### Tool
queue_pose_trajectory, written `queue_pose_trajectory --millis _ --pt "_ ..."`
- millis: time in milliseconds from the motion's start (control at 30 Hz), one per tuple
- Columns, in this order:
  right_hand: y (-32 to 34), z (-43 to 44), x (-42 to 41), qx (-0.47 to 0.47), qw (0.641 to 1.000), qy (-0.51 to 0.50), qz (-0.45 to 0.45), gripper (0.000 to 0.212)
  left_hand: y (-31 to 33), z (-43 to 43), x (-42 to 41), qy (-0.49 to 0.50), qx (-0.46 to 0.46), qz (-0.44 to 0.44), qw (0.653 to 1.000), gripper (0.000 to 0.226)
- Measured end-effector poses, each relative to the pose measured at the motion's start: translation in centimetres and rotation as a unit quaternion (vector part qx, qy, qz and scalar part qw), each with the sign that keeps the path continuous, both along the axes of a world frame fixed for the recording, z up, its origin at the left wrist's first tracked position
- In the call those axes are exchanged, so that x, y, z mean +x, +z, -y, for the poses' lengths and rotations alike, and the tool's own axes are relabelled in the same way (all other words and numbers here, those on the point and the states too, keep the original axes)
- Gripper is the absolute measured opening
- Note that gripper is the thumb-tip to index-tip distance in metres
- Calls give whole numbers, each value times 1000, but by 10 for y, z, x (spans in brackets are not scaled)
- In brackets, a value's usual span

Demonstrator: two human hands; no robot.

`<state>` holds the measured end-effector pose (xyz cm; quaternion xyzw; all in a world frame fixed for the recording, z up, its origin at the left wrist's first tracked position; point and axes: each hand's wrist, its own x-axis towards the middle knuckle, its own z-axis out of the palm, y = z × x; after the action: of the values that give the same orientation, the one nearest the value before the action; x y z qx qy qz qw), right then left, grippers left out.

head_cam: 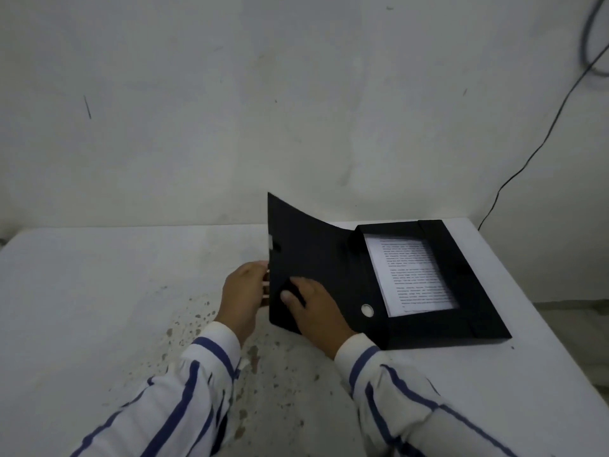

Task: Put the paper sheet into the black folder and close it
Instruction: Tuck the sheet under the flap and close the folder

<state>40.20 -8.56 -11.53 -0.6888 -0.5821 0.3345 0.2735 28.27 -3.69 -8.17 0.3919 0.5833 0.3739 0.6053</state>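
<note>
The black folder (471, 291) lies open at the right of the white table. The printed paper sheet (412, 275) rests inside its tray, framed by the inner flaps. The folder's cover (313, 245) is lifted and stands tilted to the left of the tray. My left hand (242, 296) grips the cover's outer left edge, fingers behind it. My right hand (316, 313) holds the cover's lower part, thumb on its inner face. A round white hole (367, 310) marks the spine.
The white table (115, 291) has brown stains near its front middle. Its right edge (540, 311) runs close beside the folder. A grey wall stands behind, with a black cable (527, 159) hanging at the right.
</note>
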Motion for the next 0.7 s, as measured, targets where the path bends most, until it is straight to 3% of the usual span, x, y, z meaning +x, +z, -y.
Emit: queue_pose_trajectory --millis 167,367,567,700 --pt "76 2 24 109 984 -89 -114 32 31 20 44 -93 138 1 986 33" --pt "111 17 102 90 974 -152 -140 32 30 36 110 -202 250 -96 942 42" --pt "110 46 195 71 980 -182 -24 41 -6 43 172 -267 167 -174 933 52" --pt "94 61 254 43 976 -206 62 41 -46 43 206 -286 110 -214 928 72"
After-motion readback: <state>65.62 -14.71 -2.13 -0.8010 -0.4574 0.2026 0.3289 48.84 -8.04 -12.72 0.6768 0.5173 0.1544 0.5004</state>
